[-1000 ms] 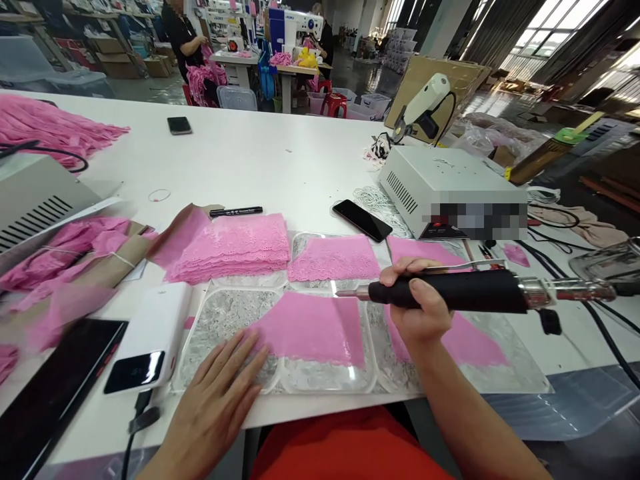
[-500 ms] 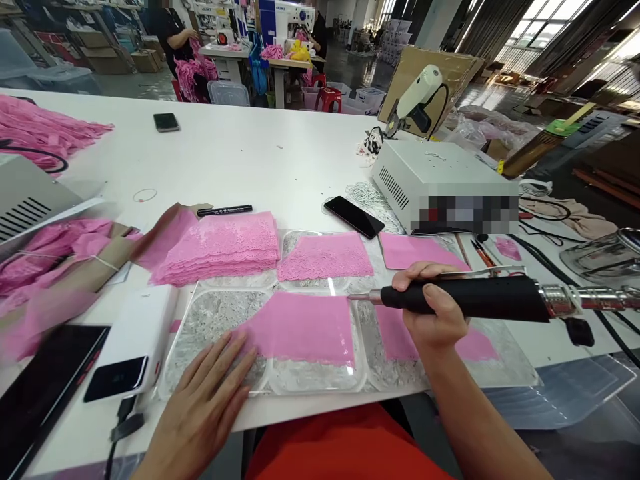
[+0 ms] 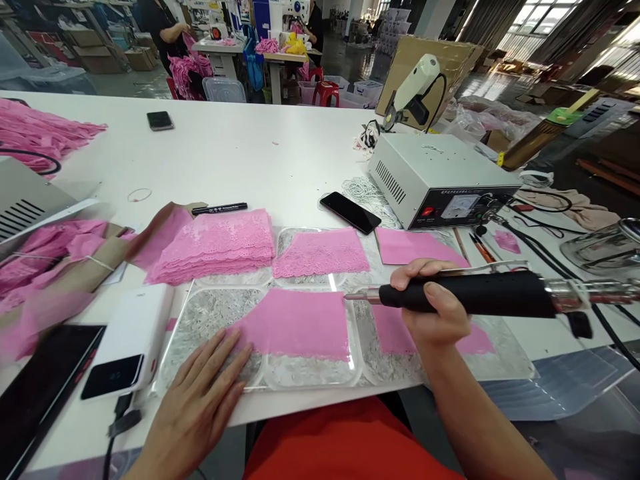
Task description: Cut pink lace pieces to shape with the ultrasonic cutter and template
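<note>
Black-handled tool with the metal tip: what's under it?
Flat pink fabric shows above and below the black-handled tool; the right hand and tool hide what's between, so I can't tell if it's one piece.

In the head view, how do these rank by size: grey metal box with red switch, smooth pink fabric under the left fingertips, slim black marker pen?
Largest to smallest, as they look:
Grey metal box
Smooth pink fabric
Slim black marker pen
</note>
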Demonstrator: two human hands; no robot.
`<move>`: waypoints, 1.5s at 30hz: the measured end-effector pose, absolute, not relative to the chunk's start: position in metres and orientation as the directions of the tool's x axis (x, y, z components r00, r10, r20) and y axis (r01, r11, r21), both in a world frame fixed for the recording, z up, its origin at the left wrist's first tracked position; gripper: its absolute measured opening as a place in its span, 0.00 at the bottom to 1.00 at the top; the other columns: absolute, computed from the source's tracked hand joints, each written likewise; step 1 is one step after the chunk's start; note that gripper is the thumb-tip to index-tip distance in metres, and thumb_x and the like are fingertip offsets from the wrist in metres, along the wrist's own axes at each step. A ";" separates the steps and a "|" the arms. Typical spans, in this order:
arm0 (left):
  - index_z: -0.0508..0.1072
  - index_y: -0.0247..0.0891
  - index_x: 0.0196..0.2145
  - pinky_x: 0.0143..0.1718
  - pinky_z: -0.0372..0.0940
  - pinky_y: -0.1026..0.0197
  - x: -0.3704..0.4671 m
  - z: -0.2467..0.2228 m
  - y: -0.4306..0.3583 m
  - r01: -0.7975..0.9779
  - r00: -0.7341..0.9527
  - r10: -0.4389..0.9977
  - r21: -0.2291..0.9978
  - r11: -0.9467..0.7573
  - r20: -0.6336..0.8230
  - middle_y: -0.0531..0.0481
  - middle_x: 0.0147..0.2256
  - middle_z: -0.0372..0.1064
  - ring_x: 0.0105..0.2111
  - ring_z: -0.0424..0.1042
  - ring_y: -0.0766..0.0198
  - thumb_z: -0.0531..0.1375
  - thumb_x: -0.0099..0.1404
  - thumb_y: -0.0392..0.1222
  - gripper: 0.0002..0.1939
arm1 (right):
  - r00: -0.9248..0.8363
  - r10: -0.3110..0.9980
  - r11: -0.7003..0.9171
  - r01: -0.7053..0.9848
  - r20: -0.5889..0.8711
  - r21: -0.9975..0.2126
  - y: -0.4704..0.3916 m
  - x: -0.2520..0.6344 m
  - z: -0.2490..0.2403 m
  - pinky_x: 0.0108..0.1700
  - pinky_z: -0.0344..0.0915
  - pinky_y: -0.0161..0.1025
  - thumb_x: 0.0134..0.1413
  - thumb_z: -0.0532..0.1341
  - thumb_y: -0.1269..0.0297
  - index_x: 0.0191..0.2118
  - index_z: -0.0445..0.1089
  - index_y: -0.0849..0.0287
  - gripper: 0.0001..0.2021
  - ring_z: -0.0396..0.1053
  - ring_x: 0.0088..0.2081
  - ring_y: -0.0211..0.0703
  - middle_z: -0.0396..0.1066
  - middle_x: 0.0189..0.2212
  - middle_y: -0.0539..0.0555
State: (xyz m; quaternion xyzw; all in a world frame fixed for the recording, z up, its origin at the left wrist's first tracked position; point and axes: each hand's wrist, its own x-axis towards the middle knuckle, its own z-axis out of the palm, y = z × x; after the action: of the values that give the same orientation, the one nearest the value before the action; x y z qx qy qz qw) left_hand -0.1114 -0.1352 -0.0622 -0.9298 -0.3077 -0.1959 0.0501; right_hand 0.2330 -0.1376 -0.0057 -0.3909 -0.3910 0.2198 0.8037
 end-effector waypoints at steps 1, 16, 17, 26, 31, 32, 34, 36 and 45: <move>0.54 0.40 0.67 0.62 0.54 0.49 -0.111 -0.062 -0.136 0.589 0.734 0.551 0.030 -0.807 0.397 0.42 0.63 0.57 0.64 0.55 0.50 0.53 0.70 0.38 0.28 | 0.594 0.665 0.594 -0.053 0.452 -0.803 -0.140 0.234 -0.005 0.26 0.64 0.40 0.41 0.59 0.66 0.29 0.69 0.57 0.05 0.65 0.22 0.38 0.67 0.25 0.49; 0.52 0.43 0.67 0.60 0.59 0.46 -0.109 -0.059 -0.137 0.605 0.717 0.576 0.059 -0.794 0.392 0.43 0.64 0.56 0.63 0.56 0.48 0.53 0.71 0.37 0.29 | 0.507 0.721 0.586 -0.082 0.472 -0.806 -0.150 0.236 -0.011 0.26 0.66 0.40 0.43 0.61 0.66 0.31 0.69 0.57 0.05 0.66 0.22 0.37 0.68 0.26 0.49; 0.52 0.43 0.67 0.60 0.60 0.46 -0.109 -0.059 -0.137 0.606 0.718 0.577 0.059 -0.793 0.389 0.43 0.64 0.56 0.63 0.56 0.48 0.53 0.71 0.37 0.29 | 0.503 0.724 0.581 -0.075 0.472 -0.811 -0.149 0.236 -0.011 0.26 0.66 0.41 0.44 0.61 0.66 0.30 0.69 0.57 0.05 0.66 0.22 0.37 0.68 0.26 0.49; 0.54 0.44 0.67 0.58 0.62 0.45 -0.109 -0.059 -0.137 0.614 0.707 0.592 0.081 -0.785 0.388 0.43 0.63 0.57 0.63 0.58 0.48 0.53 0.70 0.38 0.29 | 0.478 0.761 0.552 -0.121 0.439 -0.825 -0.163 0.239 -0.006 0.25 0.66 0.40 0.45 0.62 0.63 0.32 0.69 0.57 0.06 0.65 0.22 0.37 0.67 0.27 0.50; 0.55 0.43 0.66 0.59 0.60 0.45 -0.109 -0.058 -0.138 0.609 0.710 0.587 0.081 -0.789 0.390 0.42 0.63 0.57 0.63 0.58 0.47 0.54 0.70 0.38 0.28 | 0.422 0.798 0.526 -0.141 0.430 -0.839 -0.175 0.239 -0.007 0.25 0.66 0.40 0.47 0.62 0.63 0.33 0.69 0.57 0.06 0.65 0.22 0.37 0.67 0.26 0.50; 0.55 0.43 0.66 0.59 0.60 0.45 -0.109 -0.058 -0.138 0.607 0.712 0.586 0.080 -0.791 0.387 0.42 0.63 0.57 0.63 0.57 0.47 0.54 0.70 0.38 0.28 | 0.417 0.800 0.527 -0.144 0.431 -0.838 -0.175 0.239 -0.007 0.25 0.66 0.40 0.47 0.62 0.63 0.33 0.69 0.57 0.06 0.65 0.23 0.37 0.67 0.27 0.50; 0.55 0.43 0.66 0.59 0.60 0.45 -0.109 -0.058 -0.138 0.609 0.712 0.589 0.080 -0.789 0.382 0.42 0.63 0.56 0.63 0.57 0.47 0.54 0.70 0.37 0.28 | 0.414 0.800 0.530 -0.151 0.433 -0.834 -0.175 0.239 -0.007 0.25 0.66 0.40 0.47 0.62 0.63 0.33 0.69 0.57 0.06 0.65 0.23 0.37 0.67 0.27 0.50; 0.55 0.43 0.66 0.59 0.61 0.45 -0.109 -0.058 -0.138 0.613 0.710 0.592 0.080 -0.786 0.381 0.42 0.64 0.56 0.63 0.57 0.47 0.54 0.70 0.37 0.28 | 0.415 0.799 0.532 -0.153 0.434 -0.833 -0.175 0.239 -0.007 0.26 0.66 0.40 0.48 0.62 0.63 0.33 0.69 0.57 0.06 0.65 0.23 0.37 0.67 0.27 0.50; 0.56 0.45 0.65 0.58 0.62 0.45 -0.110 -0.056 -0.136 0.617 0.705 0.597 0.086 -0.783 0.383 0.44 0.63 0.57 0.63 0.58 0.47 0.53 0.70 0.38 0.27 | 0.427 0.805 0.515 -0.157 0.412 -0.843 -0.174 0.237 -0.008 0.24 0.66 0.40 0.47 0.62 0.62 0.31 0.69 0.56 0.05 0.65 0.21 0.37 0.66 0.25 0.49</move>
State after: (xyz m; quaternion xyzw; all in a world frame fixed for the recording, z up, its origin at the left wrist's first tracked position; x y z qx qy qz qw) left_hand -0.1099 -0.1364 -0.0561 -0.9229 -0.3288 -0.1990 0.0243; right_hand 0.2374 -0.1738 -0.0075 -0.3762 -0.4305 0.3179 0.7564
